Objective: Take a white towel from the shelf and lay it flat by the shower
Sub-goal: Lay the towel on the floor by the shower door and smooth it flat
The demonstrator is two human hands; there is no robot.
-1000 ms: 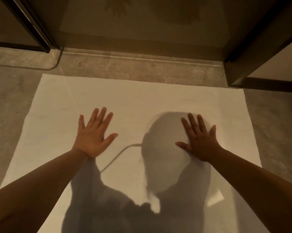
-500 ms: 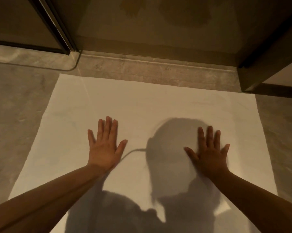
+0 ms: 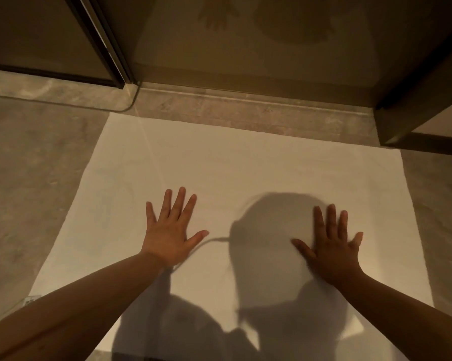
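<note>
The white towel (image 3: 245,162) lies spread flat on the stone floor, its far edge just short of the shower threshold (image 3: 245,102). My left hand (image 3: 171,230) rests palm down on the towel's middle left, fingers spread. My right hand (image 3: 329,246) presses flat on the middle right, fingers apart, inside my own shadow. Neither hand grips the cloth. The towel's near edge is partly hidden by my forearms and the shadow.
A dark-framed glass shower door (image 3: 102,40) stands at the upper left, and a dark frame post (image 3: 417,100) at the upper right. Grey stone floor (image 3: 29,178) flanks the towel on both sides. A small label (image 3: 30,299) shows at the towel's near left corner.
Both hands have slid toward me along the towel, palms still flat. The view has tilted so the towel and the threshold sit lower in the frame.
</note>
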